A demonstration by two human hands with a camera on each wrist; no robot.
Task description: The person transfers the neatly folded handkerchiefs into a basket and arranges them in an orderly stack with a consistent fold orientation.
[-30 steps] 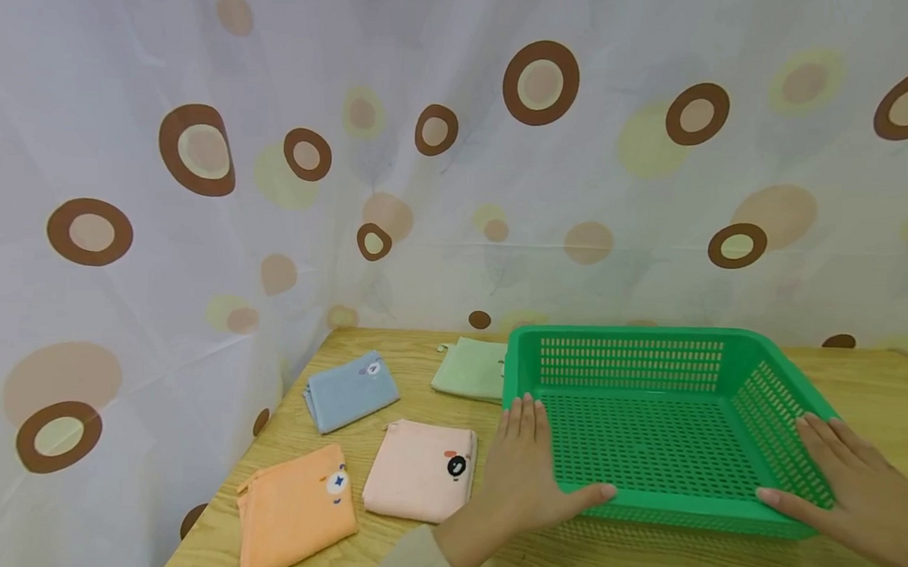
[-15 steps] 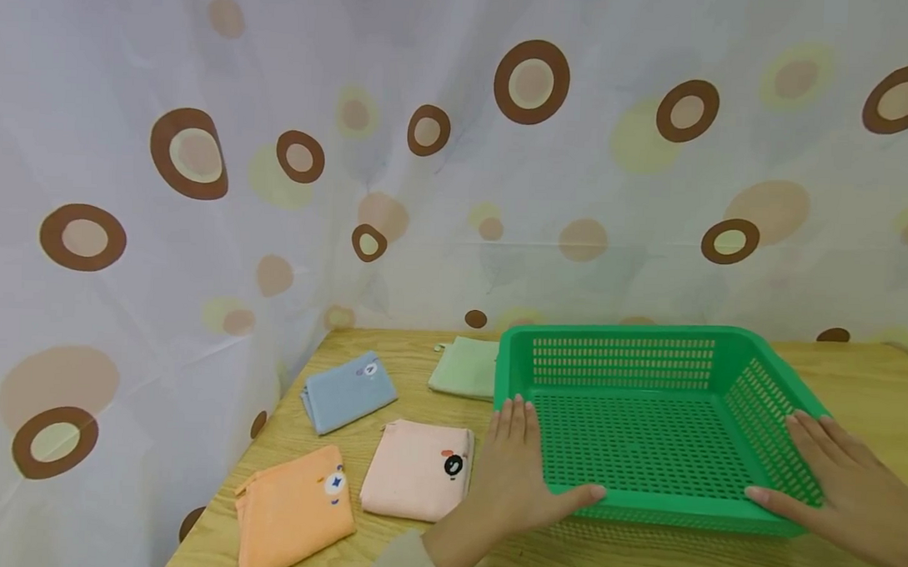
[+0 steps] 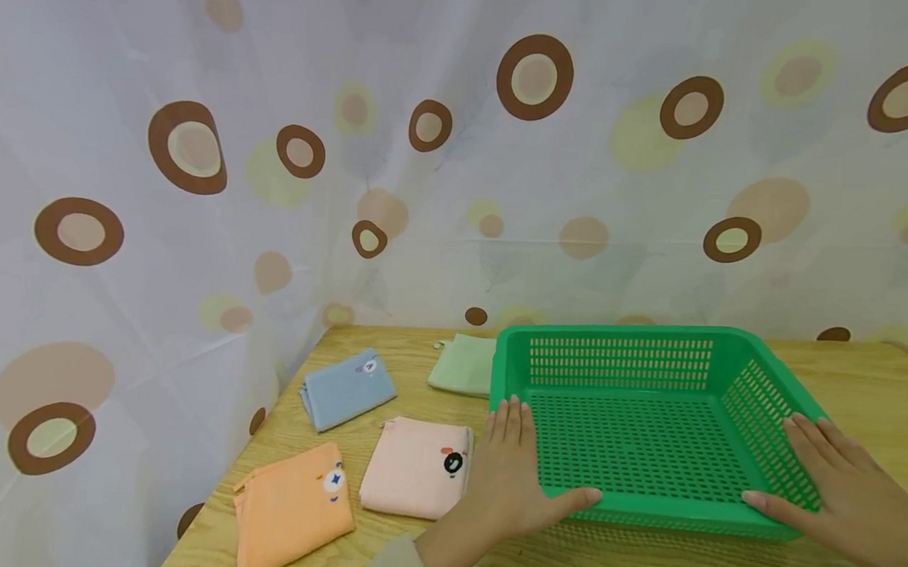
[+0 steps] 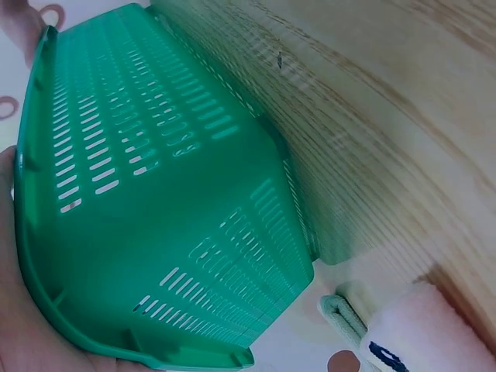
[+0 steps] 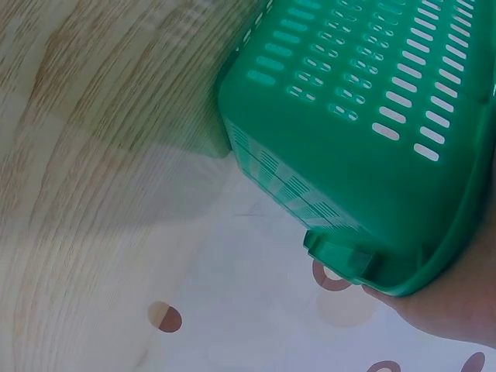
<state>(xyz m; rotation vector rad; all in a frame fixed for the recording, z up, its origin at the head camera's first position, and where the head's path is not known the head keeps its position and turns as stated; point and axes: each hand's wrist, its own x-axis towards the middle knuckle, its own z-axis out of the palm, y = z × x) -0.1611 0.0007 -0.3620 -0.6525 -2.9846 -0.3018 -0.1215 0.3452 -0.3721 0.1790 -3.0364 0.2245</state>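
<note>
A green plastic basket with slotted walls and a perforated floor sits on the wooden table, nothing inside it. My left hand rests on its near left corner, fingers straight along the left rim and thumb on the front rim. On the near right corner lies my right hand, its fingers laid along the right rim and its thumb at the front. Both wrist views show the basket's outer wall with a palm against the rim. A folded pink cloth with an embroidered face lies just left of my left hand.
Behind the pink cloth is a folded light green cloth, partly hidden by the basket. Folded blue and orange cloths lie further left on the table. A curtain with printed circles hangs along the back and left.
The basket has shifted slightly left with both hands on it, covering a little more of the light green cloth. The view has turned slightly. The cloths stay in place.
</note>
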